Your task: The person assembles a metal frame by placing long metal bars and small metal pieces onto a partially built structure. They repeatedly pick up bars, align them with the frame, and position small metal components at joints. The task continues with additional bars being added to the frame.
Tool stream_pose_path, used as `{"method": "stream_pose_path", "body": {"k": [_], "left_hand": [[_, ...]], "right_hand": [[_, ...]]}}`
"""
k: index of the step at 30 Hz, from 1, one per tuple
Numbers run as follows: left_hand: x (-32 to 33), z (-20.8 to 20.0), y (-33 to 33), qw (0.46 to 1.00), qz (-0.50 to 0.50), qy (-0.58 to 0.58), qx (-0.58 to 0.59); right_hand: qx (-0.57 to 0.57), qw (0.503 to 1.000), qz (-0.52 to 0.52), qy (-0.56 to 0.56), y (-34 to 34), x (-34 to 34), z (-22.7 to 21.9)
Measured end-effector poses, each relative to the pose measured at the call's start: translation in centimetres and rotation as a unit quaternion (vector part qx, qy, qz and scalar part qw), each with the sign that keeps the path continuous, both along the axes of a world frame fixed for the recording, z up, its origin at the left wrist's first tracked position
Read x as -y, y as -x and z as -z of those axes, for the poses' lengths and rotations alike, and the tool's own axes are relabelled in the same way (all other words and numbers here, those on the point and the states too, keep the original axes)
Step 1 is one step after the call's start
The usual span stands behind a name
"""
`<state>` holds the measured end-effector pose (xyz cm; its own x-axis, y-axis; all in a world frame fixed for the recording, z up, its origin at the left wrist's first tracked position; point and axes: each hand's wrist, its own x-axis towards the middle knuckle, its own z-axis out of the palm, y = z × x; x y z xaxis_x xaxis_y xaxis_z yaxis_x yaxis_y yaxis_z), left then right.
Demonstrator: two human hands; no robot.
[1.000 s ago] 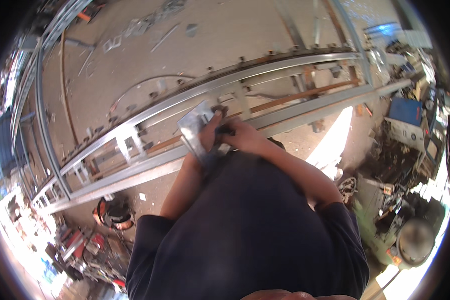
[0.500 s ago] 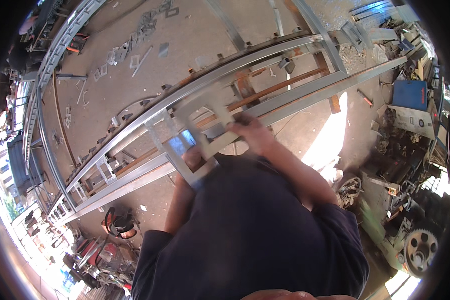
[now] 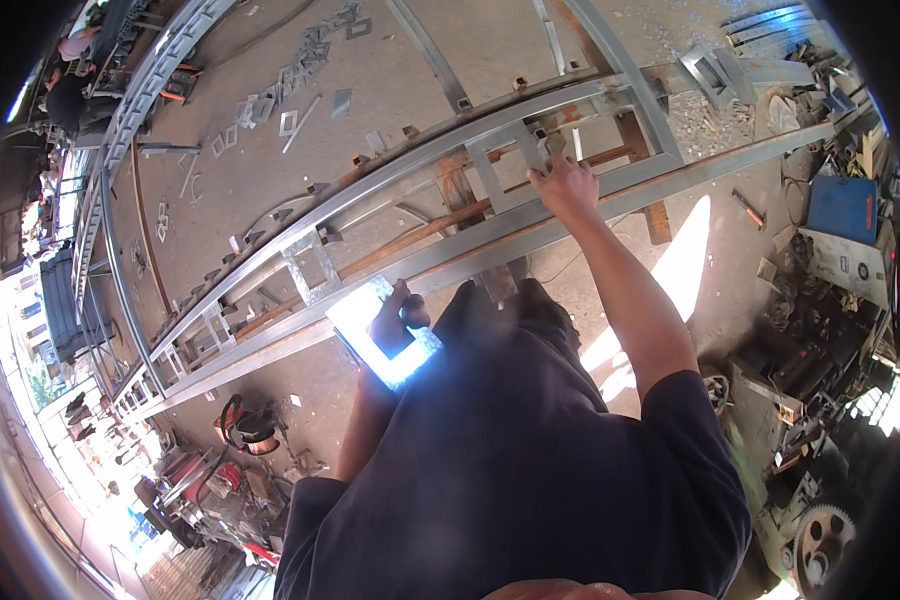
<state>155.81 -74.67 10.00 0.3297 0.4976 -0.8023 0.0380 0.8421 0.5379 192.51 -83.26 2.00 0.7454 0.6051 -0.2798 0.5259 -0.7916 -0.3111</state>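
Observation:
My left hand [image 3: 402, 312] is closed on a flat square metal frame [image 3: 342, 320] with a cut-out middle, which glares bright in the light close to my shirt. My right hand [image 3: 567, 188] reaches forward to a second square metal frame [image 3: 484, 178], its fingers closed at that frame's right side. This second frame sits between two long parallel steel rails [image 3: 560, 207]. Farther left along the same rails stands another square frame [image 3: 300, 275], touched by neither hand.
Loose square frames [image 3: 262, 108] lie scattered on the floor beyond the rails. A blue case [image 3: 842, 210] and cluttered machinery with a gear wheel [image 3: 823, 548] stand at right. A wire spool [image 3: 258, 436] is at lower left. A person [image 3: 70, 100] is at the far left.
My right hand has moved forward and right, carrying a square frame from near my body to between the rails. My left hand still holds the other frame near my body.

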Motion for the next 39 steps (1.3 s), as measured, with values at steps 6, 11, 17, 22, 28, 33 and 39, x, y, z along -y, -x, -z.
{"method": "stream_pose_path", "body": {"k": [6, 11, 17, 22, 28, 33, 39], "left_hand": [[0.0, 2.0, -0.4, 0.997, -0.022, 0.039, 0.062], [0.2, 1.6, -1.9, 0.998, 0.010, 0.046, 0.048], [-0.1, 1.8, -2.0, 0.996, 0.015, 0.068, 0.053], [-0.6, 1.9, -1.6, 0.993, 0.033, 0.059, 0.094], [-0.7, 3.1, -0.7, 0.993, 0.030, 0.065, 0.092], [-0.5, 2.2, -1.5, 0.996, 0.030, 0.050, 0.069], [-0.3, 0.7, -2.0, 0.999, -0.014, 0.033, 0.033]], "right_hand": [[-0.014, 0.999, 0.009, 0.035, -0.5, -0.4, 0.4], [-0.007, 0.998, 0.049, 0.050, -0.1, -0.7, 0.2], [0.000, 0.998, 0.005, 0.069, -0.6, -0.5, 0.0], [-0.025, 0.996, 0.009, 0.091, -1.0, -1.2, -0.5], [0.028, 0.998, -0.017, 0.059, -1.1, -2.0, 1.2], [0.057, 0.998, -0.002, 0.024, 0.1, -1.6, 3.1], [0.046, 0.998, 0.011, 0.036, 0.5, -2.2, 2.3]]}}
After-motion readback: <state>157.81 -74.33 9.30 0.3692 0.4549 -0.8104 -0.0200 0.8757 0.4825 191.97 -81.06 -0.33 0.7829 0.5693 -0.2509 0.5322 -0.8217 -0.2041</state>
